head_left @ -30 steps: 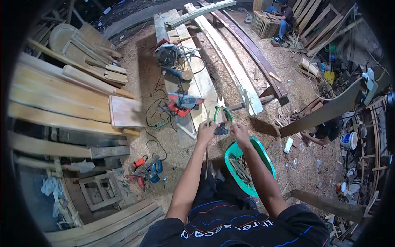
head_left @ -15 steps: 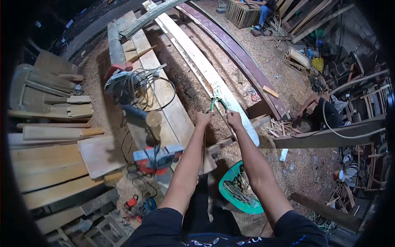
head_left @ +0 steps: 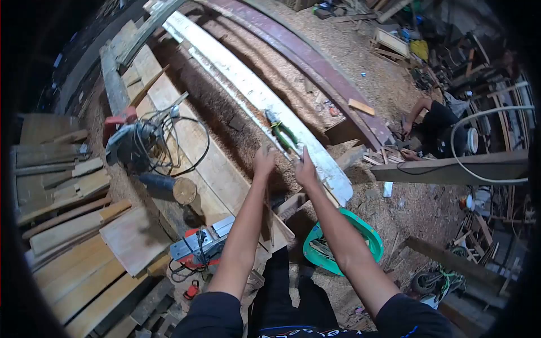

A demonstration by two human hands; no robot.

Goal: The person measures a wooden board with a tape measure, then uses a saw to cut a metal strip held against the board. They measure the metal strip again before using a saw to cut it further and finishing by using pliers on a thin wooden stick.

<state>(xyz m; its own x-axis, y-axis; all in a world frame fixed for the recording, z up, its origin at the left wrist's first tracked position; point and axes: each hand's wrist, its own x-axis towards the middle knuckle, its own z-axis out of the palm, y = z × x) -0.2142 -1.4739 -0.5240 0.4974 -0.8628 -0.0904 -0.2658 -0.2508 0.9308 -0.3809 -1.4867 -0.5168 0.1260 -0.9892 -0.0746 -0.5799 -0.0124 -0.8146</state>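
Green-handled pliers (head_left: pixel 282 133) lie on the long white-coated plank (head_left: pixel 248 93), handles spread and pointing toward me. My left hand (head_left: pixel 264 161) is just left of the plank's near part, fingers curled and slightly blurred. Beside it, below the plier handles, my right hand (head_left: pixel 305 169) is over the plank with one digit pointing up and the others curled. Neither hand grips the pliers. Whatever the curled fingers hold, if anything, is hidden from view.
A power saw with coiled cable (head_left: pixel 155 135) sits on the wide boards to the left, with a red electric planer (head_left: pixel 205 242) nearer me. A green basin (head_left: pixel 369 225) is below my right arm. A maroon beam (head_left: pixel 304 53) runs behind; a person (head_left: pixel 437 127) crouches at right.
Both hands have let go of the pliers, which now lie on the plank. My hands are drawn back from the handles. The camera view has shifted and turned.
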